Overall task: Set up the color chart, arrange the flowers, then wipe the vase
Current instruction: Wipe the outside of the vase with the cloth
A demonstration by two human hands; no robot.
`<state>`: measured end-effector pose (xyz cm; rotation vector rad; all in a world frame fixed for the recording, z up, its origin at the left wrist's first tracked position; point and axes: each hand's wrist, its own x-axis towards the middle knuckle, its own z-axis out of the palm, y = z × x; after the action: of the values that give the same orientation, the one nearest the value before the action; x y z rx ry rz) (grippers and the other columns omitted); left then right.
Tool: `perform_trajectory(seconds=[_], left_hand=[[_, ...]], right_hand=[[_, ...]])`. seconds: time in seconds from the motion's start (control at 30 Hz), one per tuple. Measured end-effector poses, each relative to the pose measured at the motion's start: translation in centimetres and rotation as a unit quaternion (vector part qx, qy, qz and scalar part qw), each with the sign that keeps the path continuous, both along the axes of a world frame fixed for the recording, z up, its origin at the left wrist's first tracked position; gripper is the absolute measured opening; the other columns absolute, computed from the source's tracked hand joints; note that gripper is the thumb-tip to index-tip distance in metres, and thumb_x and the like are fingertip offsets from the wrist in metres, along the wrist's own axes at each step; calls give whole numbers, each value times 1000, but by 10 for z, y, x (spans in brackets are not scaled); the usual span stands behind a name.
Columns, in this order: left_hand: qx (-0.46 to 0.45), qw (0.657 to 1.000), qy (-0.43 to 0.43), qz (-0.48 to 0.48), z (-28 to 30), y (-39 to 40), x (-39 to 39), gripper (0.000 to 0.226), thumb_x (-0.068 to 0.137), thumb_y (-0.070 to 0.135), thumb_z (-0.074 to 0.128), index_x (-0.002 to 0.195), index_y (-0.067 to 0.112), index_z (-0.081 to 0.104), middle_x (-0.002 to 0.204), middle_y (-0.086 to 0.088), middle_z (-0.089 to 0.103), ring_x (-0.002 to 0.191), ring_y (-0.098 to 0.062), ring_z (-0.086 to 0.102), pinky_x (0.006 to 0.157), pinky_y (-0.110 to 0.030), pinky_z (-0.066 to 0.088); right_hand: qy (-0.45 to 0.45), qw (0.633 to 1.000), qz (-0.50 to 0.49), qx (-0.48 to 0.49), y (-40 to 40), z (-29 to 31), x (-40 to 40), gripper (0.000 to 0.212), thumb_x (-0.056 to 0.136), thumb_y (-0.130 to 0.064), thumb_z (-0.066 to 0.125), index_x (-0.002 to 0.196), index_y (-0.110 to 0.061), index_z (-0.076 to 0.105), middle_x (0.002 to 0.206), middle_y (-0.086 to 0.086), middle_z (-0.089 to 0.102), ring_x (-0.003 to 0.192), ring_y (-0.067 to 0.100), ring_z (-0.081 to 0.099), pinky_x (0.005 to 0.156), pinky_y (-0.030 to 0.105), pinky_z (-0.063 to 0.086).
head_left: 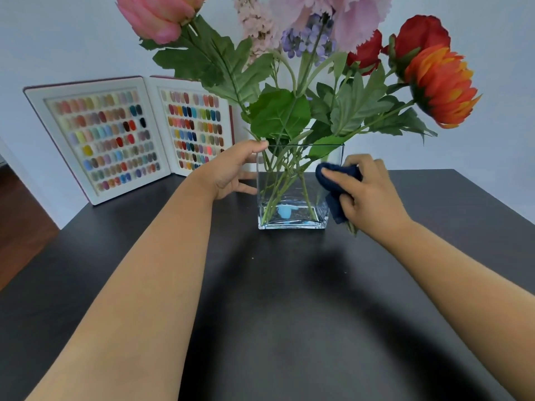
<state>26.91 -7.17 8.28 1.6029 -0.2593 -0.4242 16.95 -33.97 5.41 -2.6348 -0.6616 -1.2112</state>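
home room, wood floor (pixel 20 215), plain wall (pixel 58 39)

Bright, even light; soft shadows of the arms pool on the dark table (pixel 115 256) toward 6 o'clock. Wide-angle bending warps the edges; detail is slightly soft.

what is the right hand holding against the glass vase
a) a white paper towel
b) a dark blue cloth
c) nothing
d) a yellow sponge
b: the right hand grips a dark blue cloth against the right side of the vase.
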Motion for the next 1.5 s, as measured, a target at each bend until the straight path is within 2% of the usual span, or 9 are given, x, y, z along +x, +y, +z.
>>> perform_trajectory(seconds=[0.13, 0.3, 0.57, 0.73, 0.87, 1.03, 1.2, 1.37, 1.5], left_hand=[[1, 1000, 2, -5, 1, -1, -3, 74, 65, 62, 71, 130, 33, 50, 145, -7, 44, 125, -35, 52, 95, -57, 51], [-3, 1000, 2, 3, -2, 0, 2, 83, 64, 61, 72, 137, 29, 49, 144, -9, 46, 124, -36, 54, 96, -57, 50], [-1, 1000, 3, 0, -2, 1, 3, 89, 65, 61, 72, 143, 28, 45, 147, -11, 44, 128, -38, 50, 96, -58, 51], [-4, 1000, -1, 2, -2, 0, 3, 87, 66, 60, 70, 143, 27, 46, 146, -11, 45, 127, -38, 51, 96, -58, 50], [-6, 1000, 0, 7, -1, -1, 0, 85, 66, 59, 70, 141, 27, 47, 144, -10, 46, 124, -36, 54, 96, -58, 50], [-5, 1000, -2, 12, -2, -2, -1, 83, 66, 59, 71, 140, 28, 48, 143, -9, 48, 123, -35, 55, 96, -58, 50], [-9, 1000, -4, 16, -2, -3, -2, 77, 65, 61, 71, 134, 31, 53, 139, -8, 52, 121, -34, 56, 96, -58, 50], [-9, 1000, -4, 15, -1, -4, -5, 69, 63, 61, 70, 125, 36, 55, 136, -6, 54, 122, -33, 56, 96, -58, 49], [-9, 1000, -5, 22, -2, -5, -5, 74, 64, 61, 70, 131, 33, 54, 138, -7, 54, 122, -34, 56, 97, -58, 49]], right_hand=[[69, 991, 27, -108, -11, -39, -3, 49, 68, 6, 71, 113, -11, 71, 102, 24, 60, 75, 39, 51, 68, 44, 50], [125, 974, 7, -190, -10, -43, -8, 41, 69, -3, 73, 109, -12, 72, 104, 19, 61, 78, 38, 53, 72, 44, 52], [-6, 999, -2, 45, -23, 26, 5, 51, 74, 4, 54, 118, -17, 69, 111, 21, 53, 92, 39, 46, 76, 37, 39], [18, 997, -8, 80, -17, 14, 1, 55, 72, 10, 57, 120, -16, 68, 111, 23, 52, 94, 41, 47, 79, 37, 40], [73, 997, -7, -36, -17, -19, -5, 53, 67, 9, 66, 115, -13, 71, 104, 24, 57, 83, 42, 50, 73, 42, 44], [156, 962, -59, -216, -10, -50, -15, 39, 69, -7, 74, 107, -16, 74, 105, 15, 60, 80, 36, 50, 70, 42, 50], [149, 949, -96, -261, 17, -45, -17, 28, 67, -11, 78, 95, -12, 74, 104, 12, 60, 82, 33, 51, 67, 39, 47], [184, 943, -93, -263, 54, -48, -17, 31, 90, -17, 55, 120, -16, 62, 126, 9, 46, 104, 32, 44, 86, 39, 42], [195, 941, -83, -264, 84, -43, -10, 29, 94, -19, 53, 121, -14, 61, 133, 10, 40, 110, 34, 41, 91, 40, 41]])
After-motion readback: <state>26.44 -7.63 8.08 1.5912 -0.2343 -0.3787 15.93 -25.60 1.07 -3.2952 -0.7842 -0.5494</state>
